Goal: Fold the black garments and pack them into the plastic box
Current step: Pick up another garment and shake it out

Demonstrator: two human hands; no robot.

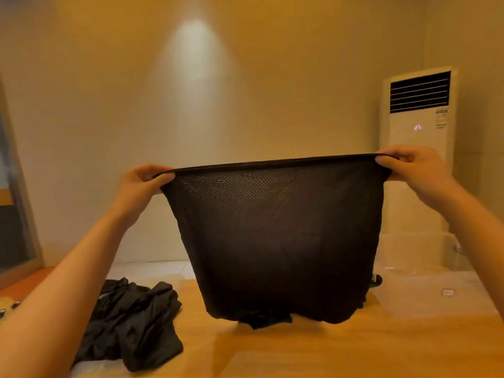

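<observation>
L hand (141, 184) & R hand (409, 167) are each gripping one end of the waistband of the black mesh shorts (272, 241), fingers & thumb curled round the band, pulling it taut in the air above the wooden surface (272, 353). The fabric is hanging straight down, and the hem is sitting very near the surface; can't tell if it's touching. A darker bit, prob. an inner liner, is dangling below the hem at centre. Main risk, imo: the band is being held under tension by the fingers alone, so if one grip is easing off it's likely snapping free, w/ the shorts swinging to one side & landing crumpled. Second: when lowering, the hem & that dangling bit are likely reaching the surface first and bunching, giving a lumpy, crooked fold unless they're being laid away from the body. Third: the pile of unfolded black garments (131, 320) is lying just left of the hanging hem, so the spread-out shorts could be overlapping it, black on black, making edges hard to read. Fourth: the clear plastic box (441, 279) is sitting near on the right, its walls faint in this light, so a wide R-arm sweep could be knocking it. The mesh also looks thin, so hard stretching may be straining it.
</observation>
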